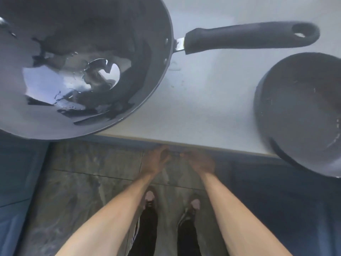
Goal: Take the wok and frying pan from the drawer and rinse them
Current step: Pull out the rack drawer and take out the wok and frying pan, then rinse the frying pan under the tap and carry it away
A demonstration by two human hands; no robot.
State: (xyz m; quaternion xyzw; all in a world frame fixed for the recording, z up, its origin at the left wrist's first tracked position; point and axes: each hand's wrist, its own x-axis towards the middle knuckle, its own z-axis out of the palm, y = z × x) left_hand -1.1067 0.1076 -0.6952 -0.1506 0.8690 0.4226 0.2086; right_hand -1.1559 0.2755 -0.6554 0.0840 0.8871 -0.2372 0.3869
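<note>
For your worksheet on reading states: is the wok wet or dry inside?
Wet. The wok, resting right way up on the countertop, has shiny, irregular patches of water across its dark inside.

bare counter (212, 108) gap between wok (73, 67) and pan (302, 111).

A wet wok (77, 67) is sitting on the white counter (203, 100), its handle pointing right toward the frying pan (302, 111). Both hands, left hand (156, 160) and right hand (200, 161), are reaching below the counter edge, seemingly gripping something blurred.
</note>
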